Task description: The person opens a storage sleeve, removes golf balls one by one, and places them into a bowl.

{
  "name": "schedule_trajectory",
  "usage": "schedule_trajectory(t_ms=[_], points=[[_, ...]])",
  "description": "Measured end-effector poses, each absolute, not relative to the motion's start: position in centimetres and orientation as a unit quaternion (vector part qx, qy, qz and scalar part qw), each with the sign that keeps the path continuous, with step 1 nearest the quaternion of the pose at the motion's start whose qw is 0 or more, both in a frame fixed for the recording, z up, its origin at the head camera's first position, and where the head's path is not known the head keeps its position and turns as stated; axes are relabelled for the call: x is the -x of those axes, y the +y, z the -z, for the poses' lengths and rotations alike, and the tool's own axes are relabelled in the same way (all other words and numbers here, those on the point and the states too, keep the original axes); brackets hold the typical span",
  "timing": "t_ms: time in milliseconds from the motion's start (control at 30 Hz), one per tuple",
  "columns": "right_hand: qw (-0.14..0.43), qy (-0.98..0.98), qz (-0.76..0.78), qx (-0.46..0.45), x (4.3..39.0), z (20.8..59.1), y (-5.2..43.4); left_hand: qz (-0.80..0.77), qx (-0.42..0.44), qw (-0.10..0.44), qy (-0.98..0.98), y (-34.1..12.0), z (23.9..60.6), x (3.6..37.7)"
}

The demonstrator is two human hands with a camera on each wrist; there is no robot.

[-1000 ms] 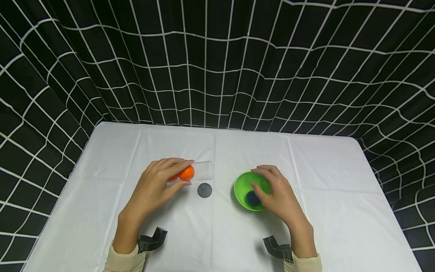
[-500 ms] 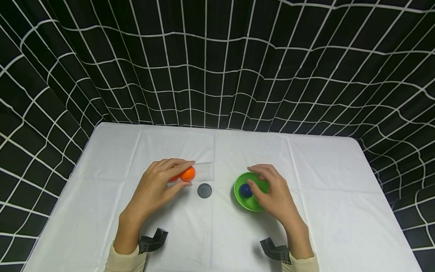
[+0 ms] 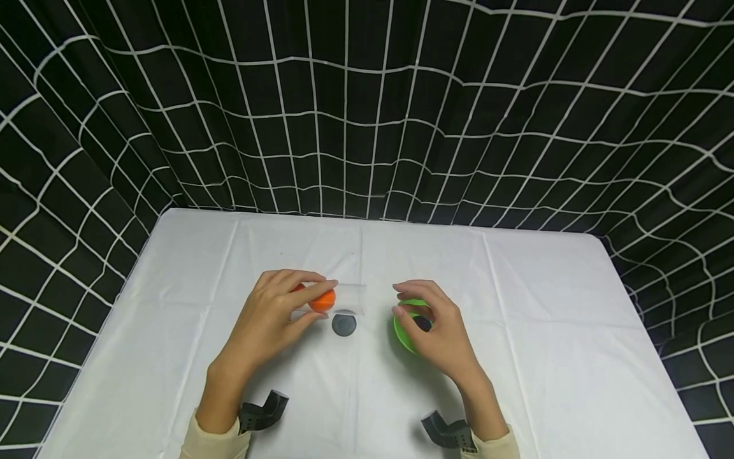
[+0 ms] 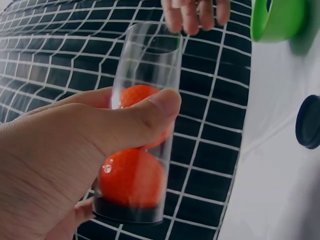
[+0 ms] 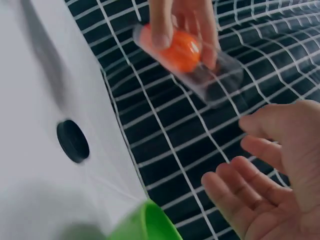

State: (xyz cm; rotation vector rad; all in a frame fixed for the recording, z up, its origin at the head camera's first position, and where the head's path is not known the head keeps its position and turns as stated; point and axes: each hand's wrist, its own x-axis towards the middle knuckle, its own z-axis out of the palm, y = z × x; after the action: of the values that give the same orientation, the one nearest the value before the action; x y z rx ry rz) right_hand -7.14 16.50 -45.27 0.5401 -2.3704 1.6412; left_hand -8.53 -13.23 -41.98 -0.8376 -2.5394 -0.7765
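My left hand (image 3: 325,298) grips a clear plastic tube (image 3: 350,296) lying about level over the white table, its open mouth pointing right. Two orange balls (image 4: 132,177) sit in it against its black base, clearest in the left wrist view. My right hand (image 3: 413,306) hovers over the left rim of the green bowl (image 3: 401,335), fingers loosely curled. In the right wrist view its palm (image 5: 280,190) holds nothing. A dark blue ball (image 3: 422,323) shows through the gap in that hand, seemingly in the bowl. A black round lid (image 3: 344,324) lies on the cloth between the hands.
A white cloth covers the table (image 3: 545,306). A black curtain with a white grid (image 3: 367,127) hangs behind and along both sides. Black wrist camera mounts (image 3: 260,411) sit near the table's front edge.
My right hand has risen out of the bowl and moved left toward the tube's mouth. The blue ball shifted inside the bowl. The left hand and tube moved slightly right.
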Motion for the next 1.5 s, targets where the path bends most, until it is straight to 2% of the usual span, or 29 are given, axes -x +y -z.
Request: schedule_trajectory(t_ms=[333, 833, 1500], points=[[0.062, -0.753, -0.631, -0.177, 6.7, 45.6, 14.1, 0.246, 0.316, 0.217, -0.89, -12.6, 41.8, 8.3], [0.014, -0.731, -0.664, -0.157, 6.5, 45.8, 13.1, 0.213, 0.32, 0.254, -0.888, -12.4, 41.9, 8.4], [-0.003, -0.735, -0.663, -0.141, 6.7, 45.4, 13.4, 0.219, 0.315, 0.237, -0.893, -12.7, 41.9, 8.5]])
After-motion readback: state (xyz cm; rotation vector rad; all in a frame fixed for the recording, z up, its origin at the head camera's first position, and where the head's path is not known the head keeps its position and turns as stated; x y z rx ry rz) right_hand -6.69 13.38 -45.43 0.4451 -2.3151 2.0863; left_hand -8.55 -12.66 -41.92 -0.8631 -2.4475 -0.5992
